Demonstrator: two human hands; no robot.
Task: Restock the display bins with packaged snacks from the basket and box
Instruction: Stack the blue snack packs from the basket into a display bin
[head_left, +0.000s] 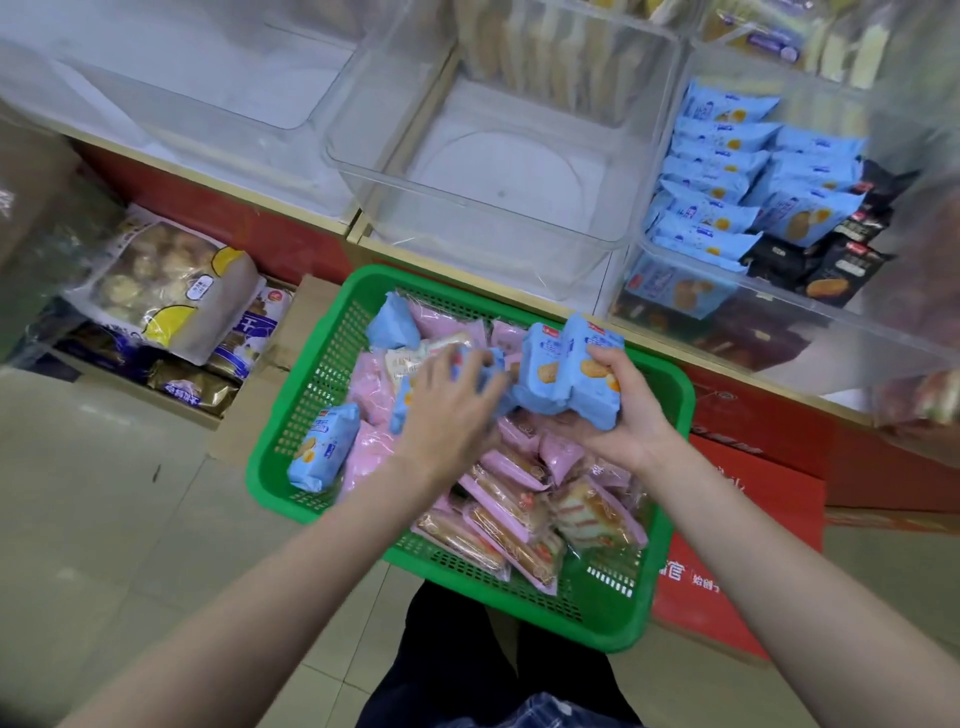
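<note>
A green plastic basket (613, 608) stands on the floor in front of me, filled with pink-wrapped cake packets (511, 499) and a few blue snack packets (324, 452). My right hand (621, 415) grips a bunch of blue snack packets (569, 369) above the basket. My left hand (449, 410) reaches in beside it, fingers curled on another blue packet (485, 364). A clear display bin (789, 312) at the right holds rows of blue packets (717, 197) and some dark ones. The clear bin (467, 208) in the middle holds nothing.
A cardboard box (291, 332) at the left floor holds large bags of pastries (166, 280). A red carton (727, 571) lies at the basket's right. The shelf front is red with a wooden edge. Further clear bins stand behind. My legs are below the basket.
</note>
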